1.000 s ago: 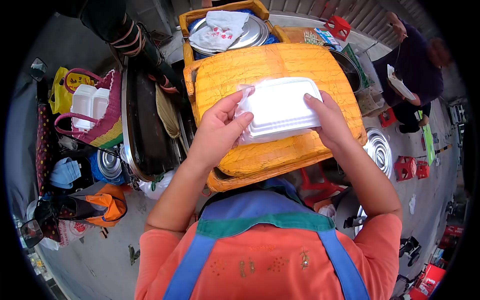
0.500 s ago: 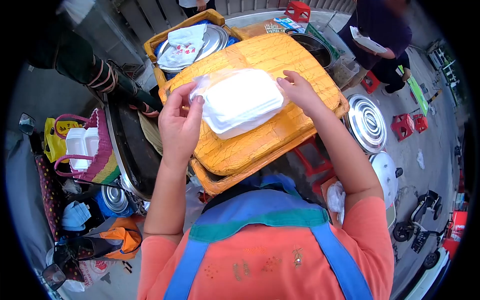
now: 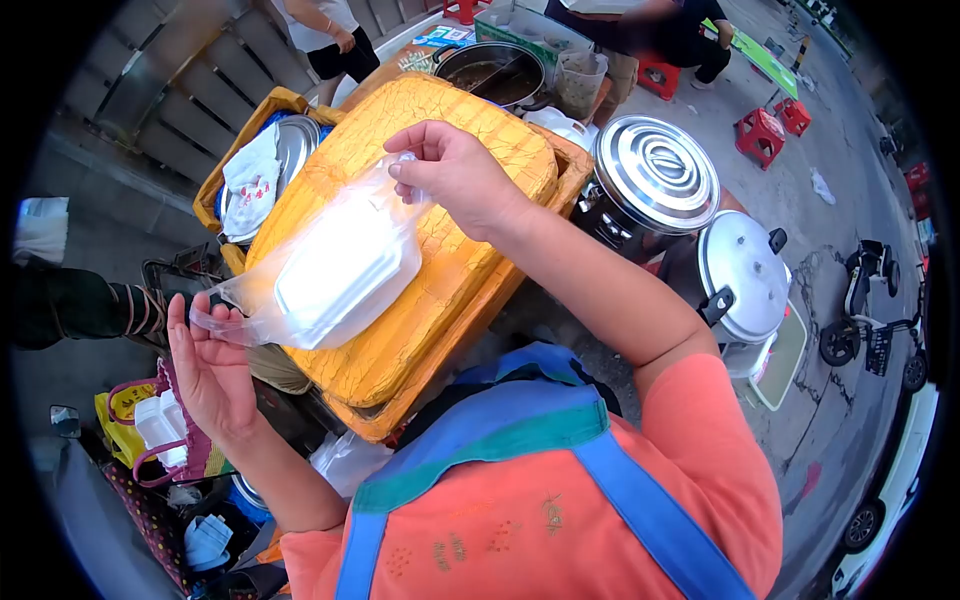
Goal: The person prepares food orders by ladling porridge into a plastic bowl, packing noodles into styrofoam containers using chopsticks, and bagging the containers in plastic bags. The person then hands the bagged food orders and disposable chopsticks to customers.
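Observation:
A white lidded takeaway box (image 3: 345, 268) sits inside a clear plastic bag (image 3: 262, 290), over the yellow wooden-looking lid (image 3: 480, 130) of a large box. My right hand (image 3: 455, 180) pinches one end of the bag between thumb and fingers, above the far side of the takeaway box. At the near left, the bag's other end is looped over the fingers of my left hand (image 3: 215, 375), which are partly curled, palm up. Between my hands the film is stretched out along both ends of the box.
Beyond the yellow lid stands a pot of dark liquid (image 3: 490, 75). A cloth (image 3: 250, 180) lies on a metal lid at the left. Lidded pots (image 3: 655, 175) are on the right, with red stools (image 3: 760, 135) behind. A woven bag (image 3: 172, 440) holds white boxes. A person (image 3: 325, 30) stands at the back.
My hands have moved apart, the right across to the bag's far end and the left outward with the near end. The bag is now stretched between them. The view has turned right.

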Available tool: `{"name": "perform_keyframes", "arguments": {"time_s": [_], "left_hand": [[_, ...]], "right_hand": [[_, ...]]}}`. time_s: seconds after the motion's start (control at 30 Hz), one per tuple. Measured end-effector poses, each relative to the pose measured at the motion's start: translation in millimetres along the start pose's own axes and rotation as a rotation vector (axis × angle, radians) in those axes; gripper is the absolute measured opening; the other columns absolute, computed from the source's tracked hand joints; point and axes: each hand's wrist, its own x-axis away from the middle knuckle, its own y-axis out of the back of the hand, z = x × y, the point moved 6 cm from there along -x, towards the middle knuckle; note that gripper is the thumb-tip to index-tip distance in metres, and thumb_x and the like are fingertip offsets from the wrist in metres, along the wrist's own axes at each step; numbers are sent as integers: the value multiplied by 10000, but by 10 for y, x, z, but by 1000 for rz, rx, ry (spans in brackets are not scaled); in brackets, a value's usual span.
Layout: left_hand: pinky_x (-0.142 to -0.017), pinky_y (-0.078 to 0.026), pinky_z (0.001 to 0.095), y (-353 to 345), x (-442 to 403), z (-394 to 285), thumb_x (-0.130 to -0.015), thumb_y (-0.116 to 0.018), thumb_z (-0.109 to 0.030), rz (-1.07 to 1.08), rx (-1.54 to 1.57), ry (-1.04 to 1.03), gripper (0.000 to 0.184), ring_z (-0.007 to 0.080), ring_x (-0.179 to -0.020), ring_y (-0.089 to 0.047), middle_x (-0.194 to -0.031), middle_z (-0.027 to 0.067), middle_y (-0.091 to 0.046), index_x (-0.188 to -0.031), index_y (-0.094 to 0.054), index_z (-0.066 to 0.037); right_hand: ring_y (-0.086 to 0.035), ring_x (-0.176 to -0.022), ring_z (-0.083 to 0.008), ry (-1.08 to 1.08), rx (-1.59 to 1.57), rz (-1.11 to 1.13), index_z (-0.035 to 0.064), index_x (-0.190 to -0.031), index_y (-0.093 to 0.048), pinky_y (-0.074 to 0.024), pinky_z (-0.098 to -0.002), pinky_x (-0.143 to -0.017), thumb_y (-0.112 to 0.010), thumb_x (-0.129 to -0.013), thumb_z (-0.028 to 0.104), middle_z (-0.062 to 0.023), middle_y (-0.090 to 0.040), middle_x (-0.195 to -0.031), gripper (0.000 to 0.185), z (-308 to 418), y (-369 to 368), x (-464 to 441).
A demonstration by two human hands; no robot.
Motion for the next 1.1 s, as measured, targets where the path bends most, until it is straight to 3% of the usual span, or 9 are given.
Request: {"name": "perform_keyframes", "arguments": {"time_s": [0.33, 0.47, 0.5, 0.7, 0.73, 0.77, 0.83, 0.93, 1.1], "left_hand": [[-950, -417, 387, -472, -125, 10, -908, -524, -235, 160, -71, 57, 567, 246, -1036, -524, -1343, 268, -332, -1352, -251, -12], [-755, -373, 249, -894, -129, 217, -793, -670, -173, 425, 378, 359, 945, 153, -782, -393, -1480, 236, -20, -1437, 10, -48], [-770, -382, 245, -1083, -92, 280, -769, -690, -203, 572, 388, 420, 1011, 148, -867, -445, -1479, 240, 10, -1433, 57, -51], [-673, -450, 232, -1798, 232, 637, -676, -757, -274, 313, 0, 367, 1177, 177, -938, -553, -1460, 264, -20, -1423, 131, -80], [-751, -475, 271, -1816, 264, 707, -666, -771, -329, 499, 121, 496, 1204, 307, -1118, -409, -1448, 299, -13, -1421, 134, -83], [-769, -486, 283, -1884, 348, 796, -669, -769, -359, 566, 193, 525, 1201, 337, -1126, -433, -1442, 315, -23, -1424, 126, -87], [-804, -509, 309, -2019, 522, 974, -675, -765, -417, 701, 329, 595, 1198, 398, -1141, -482, -1429, 348, -43, -1429, 108, -95], [-499, -444, 205, -2378, 729, 1226, -708, -729, -428, 744, 320, 586, 1107, 133, -608, -555, -1417, 298, -194, -1445, 34, -113], [-523, -400, 246, -2764, 995, 1405, -774, -639, -506, 622, 308, 474, 1003, 118, -557, -429, -1381, 290, -306, -1450, -14, -108]], "right_hand": [[-571, -710, -132, -23, -207, 10, -16, -1068, -502, -495, -266, -620, -564, -823, -6, -75, -563, -829, 253, 551, -302, 255], [-609, -835, -217, 350, 118, 81, -56, -1193, -441, -492, -309, -744, -579, -819, 149, -151, -602, -938, 448, 791, -581, 514], [-608, -883, -288, 459, 236, 52, -65, -1209, -423, -488, -332, -782, -586, -813, 183, -193, -598, -976, 494, 878, -624, 646], [-616, -834, -282, 637, 466, -5, -54, -1222, -407, -509, -334, -691, -625, -795, 258, -157, -575, -888, 573, 937, -298, 1322], [-620, -815, -267, 711, 484, -90, -54, -1224, -401, -513, -329, -657, -632, -792, 273, -144, -569, -884, 589, 976, -172, 1424], [-620, -815, -267, 718, 484, -98, -54, -1224, -401, -513, -329, -657, -632, -792, 273, -144, -569, -884, 589, 1059, -44, 1529], [-588, -843, -326, 396, 342, 169, -46, -1226, -428, -472, -379, -747, -627, -792, 306, -205, -562, -952, 592, 1090, 182, 1702], [-589, -870, -316, 397, 263, 139, -22, -1242, -422, -471, -372, -759, -624, -802, 317, -182, -561, -970, 590, 1098, 578, 2032], [-494, -1076, -349, 612, 589, 74, 25, -1303, -388, -429, -387, -889, -671, -773, 233, -191, -482, -1166, 636, 1129, 1316, 2695]]}}
